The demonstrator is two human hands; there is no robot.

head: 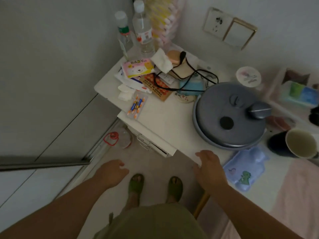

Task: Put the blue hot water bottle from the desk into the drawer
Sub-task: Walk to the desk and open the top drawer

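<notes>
A flat, pale blue hot water bottle with a green dinosaur print lies at the near right edge of the white desk. My right hand hovers open just left of it, over the desk's front corner, not touching it. My left hand hangs open over the floor, below the desk. The drawer unit under the desk shows metal handles and stands slightly ajar.
A large round grey-blue lidded appliance sits behind the bottle. Two mugs stand to its right. Clutter fills the back: water bottles, a baby-print pack, black cable, batteries. Grey wardrobe panels on the left.
</notes>
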